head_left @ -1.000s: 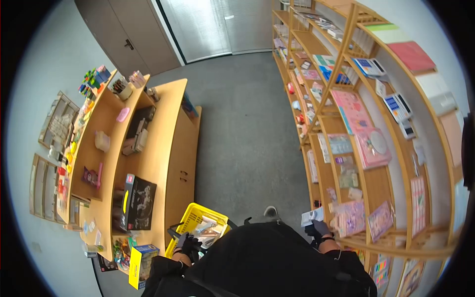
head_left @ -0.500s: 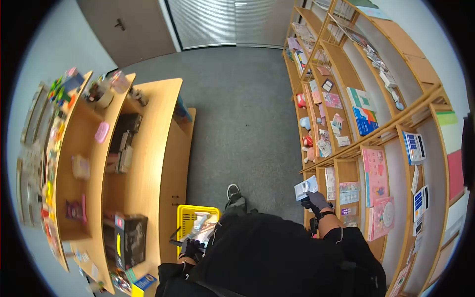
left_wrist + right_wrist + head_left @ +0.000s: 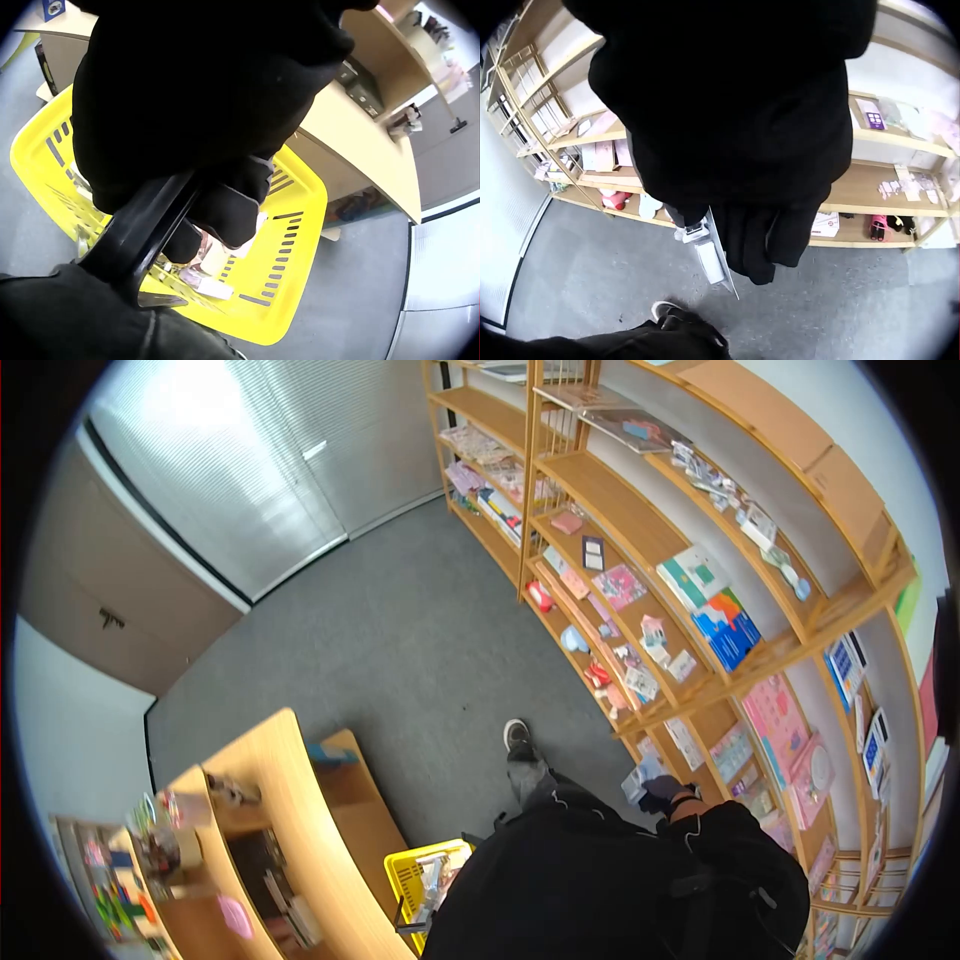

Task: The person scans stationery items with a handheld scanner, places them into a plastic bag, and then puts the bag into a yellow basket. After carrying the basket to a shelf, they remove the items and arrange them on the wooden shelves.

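My gloved left hand (image 3: pixel 217 135) grips the black handle (image 3: pixel 139 229) of a yellow shopping basket (image 3: pixel 304 259) in the left wrist view. Inside the basket lie several small packaged items (image 3: pixel 206 285). In the head view the basket (image 3: pixel 402 872) shows low beside my body, which hides the left hand. My gloved right hand (image 3: pixel 664 794) pinches a thin pale-blue and white package (image 3: pixel 640 778) near the right shelves. Seen edge-on in the right wrist view, this package (image 3: pixel 712 259) has a flat backing with a white piece on its front, and the fingers (image 3: pixel 784 240) lie behind it.
Wooden shelves (image 3: pixel 600 510) with stationery, books and toys line the right side. A wooden cabinet (image 3: pixel 300 800) stands at the lower left. Grey floor (image 3: pixel 400 630) runs between them to a glass door with blinds (image 3: pixel 250 450). One shoe (image 3: pixel 515 734) is ahead of me.
The head view has turned right and moved forward along the aisle. The right hand still holds the package, now closer to my body. The left hand has slipped out of the head view.
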A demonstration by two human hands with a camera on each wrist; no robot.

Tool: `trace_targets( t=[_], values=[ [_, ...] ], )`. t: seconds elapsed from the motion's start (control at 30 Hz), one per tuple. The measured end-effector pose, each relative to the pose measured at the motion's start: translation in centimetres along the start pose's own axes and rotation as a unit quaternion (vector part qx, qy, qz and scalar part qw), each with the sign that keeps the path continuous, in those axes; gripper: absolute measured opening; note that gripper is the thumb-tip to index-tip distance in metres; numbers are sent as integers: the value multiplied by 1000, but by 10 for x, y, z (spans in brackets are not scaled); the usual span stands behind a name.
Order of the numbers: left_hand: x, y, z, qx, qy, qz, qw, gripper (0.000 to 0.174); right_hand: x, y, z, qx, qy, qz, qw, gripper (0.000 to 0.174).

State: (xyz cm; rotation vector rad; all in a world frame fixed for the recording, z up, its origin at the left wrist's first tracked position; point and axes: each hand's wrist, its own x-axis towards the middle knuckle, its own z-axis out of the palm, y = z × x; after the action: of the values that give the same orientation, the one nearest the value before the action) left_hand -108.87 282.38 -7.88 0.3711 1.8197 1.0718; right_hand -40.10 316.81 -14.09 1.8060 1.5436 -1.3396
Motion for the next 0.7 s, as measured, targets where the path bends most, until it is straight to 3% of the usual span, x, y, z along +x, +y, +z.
trace_targets(
  t=[0.07, 0.1, 0.2, 0.23, 0.3, 0.37, 0.43, 0.5, 0.57, 0.7],
  values=[
    [65, 42, 5, -1, -11, 3, 1000, 39, -20, -76, -16, 38, -19, 86, 995, 57],
    [90, 67, 8, -1, -14, 2, 1000, 39, 0, -98, -26, 45, -21, 84, 995, 57],
    [153, 135, 3, 2, -17, -6, 1000, 38, 57, -169, -54, 253, -87, 131, 955, 57],
    [174, 157, 0, 1, -17, -5, 1000, 38, 72, -198, -68, 257, -91, 126, 954, 57],
    [222, 202, -3, -7, -20, 0, 1000, 38, 110, -272, -108, 162, 1, 80, 984, 55],
    [254, 225, -3, -25, -22, -8, 999, 38, 135, -352, -157, 146, 37, 31, 988, 54],
    [277, 236, 2, -53, -23, -23, 998, 38, 141, -441, -215, 39, 90, -62, 993, 56],
    [313, 256, 5, -79, -28, -29, 996, 37, 185, -517, -255, 42, 89, -115, 989, 53],
    [364, 288, 6, -98, -44, -30, 994, 37, 183, -596, -297, 198, 42, -159, 966, 40],
    [469, 345, -24, -110, -91, -45, 989, 37, 228, -709, -344, 316, 17, -175, 932, 40]
  ],
)
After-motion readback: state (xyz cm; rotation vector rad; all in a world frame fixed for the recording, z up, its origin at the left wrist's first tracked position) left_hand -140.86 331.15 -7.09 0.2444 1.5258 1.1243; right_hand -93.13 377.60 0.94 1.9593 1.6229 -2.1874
